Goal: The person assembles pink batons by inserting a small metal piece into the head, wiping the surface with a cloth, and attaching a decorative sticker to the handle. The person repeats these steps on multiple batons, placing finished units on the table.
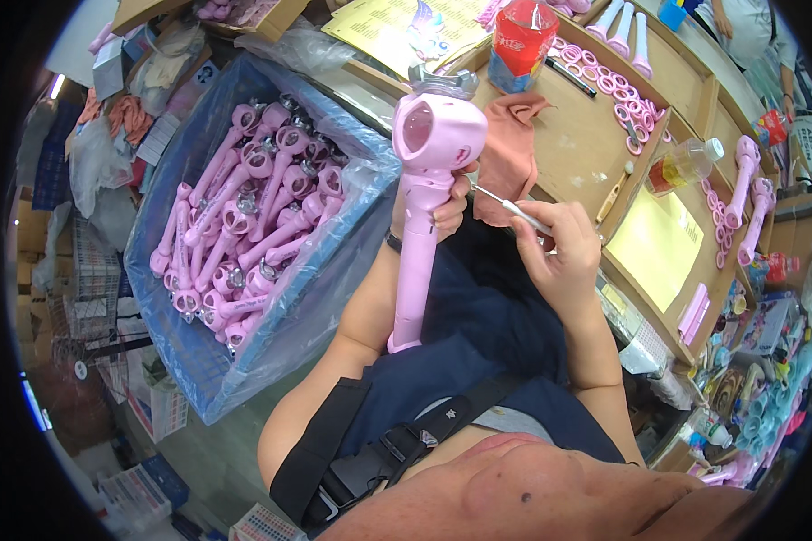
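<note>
Upright in front of me stands a pink toy wand [419,243] with a round opening in its head and a translucent grey top piece. My left hand [449,212] is closed around its neck, just below the head. Between the thumb and fingers of my right hand [568,248] is a thin pen-like tool [525,216] with a white handle and slim metal shaft. Its tip points at the wand's neck, close to my left fingers; I cannot tell whether it touches. An orange-brown cloth [512,149] lies just beyond, on the bench edge.
At left a blue plastic-lined crate [271,361] holds many similar pink wands. The cardboard-lined bench [555,153] carries a red cup [519,45], pink rings [636,113], a marker [570,77], a bottle [681,167] and yellow paper [656,245]. Another person [740,32] stands at far right.
</note>
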